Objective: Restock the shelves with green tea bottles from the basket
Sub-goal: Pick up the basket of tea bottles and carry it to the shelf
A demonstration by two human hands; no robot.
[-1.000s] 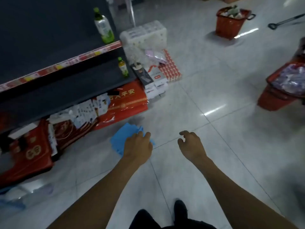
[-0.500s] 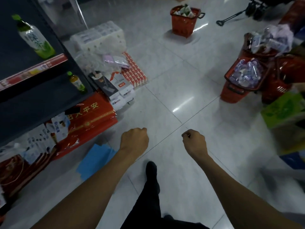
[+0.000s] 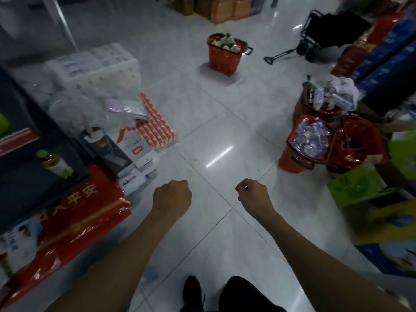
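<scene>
Fists empty, basket across the floor

Left hand [image 3: 172,194] and right hand [image 3: 253,194] are both curled, holding nothing. The likely source, the red basket [image 3: 225,61], stands upper centre, well apart; one green tea bottle [image 3: 56,164] sits on the left shelf [image 3: 22,183]. Step close before reaching in.

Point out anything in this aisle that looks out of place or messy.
Stock lies heaped on the floor at the left, beside the lower shelf: boxes, a red-and-white carton pack and loose plastic packets dumped on top, askew. One small bottle stands alone on that shelf.
</scene>
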